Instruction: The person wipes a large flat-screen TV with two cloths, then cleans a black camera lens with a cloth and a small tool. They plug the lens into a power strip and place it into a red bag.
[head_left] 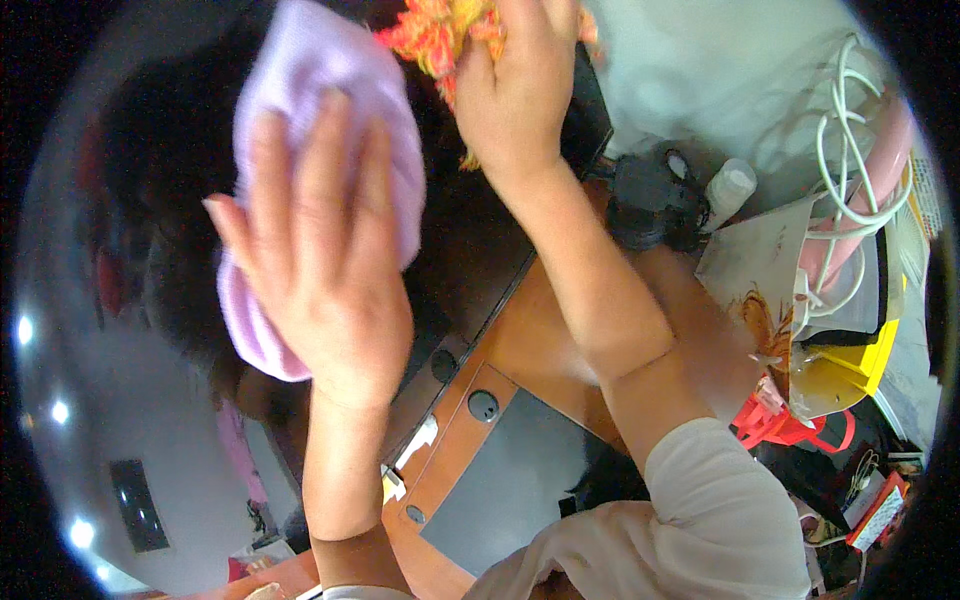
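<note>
My left hand [325,260] lies flat, fingers spread, on a lilac cloth [385,90] and presses it to a large glossy black panel [470,225] that looks like a screen. Farther right, at the top edge of the panel, my right hand [520,95] is closed round a fluffy orange, red and yellow bundle [425,38]. Its exact kind is unclear, and part of it is cut off by the view. Room lights and dark reflections show in the panel on the left.
Below the panel runs a brown wooden desk [545,335] with a dark grey mat [515,470]. A black device [645,200] and a white bottle [732,185] stand by the wall. On the right are an open box [755,255], a looped white cable [845,130] and a red basket-like item [780,425].
</note>
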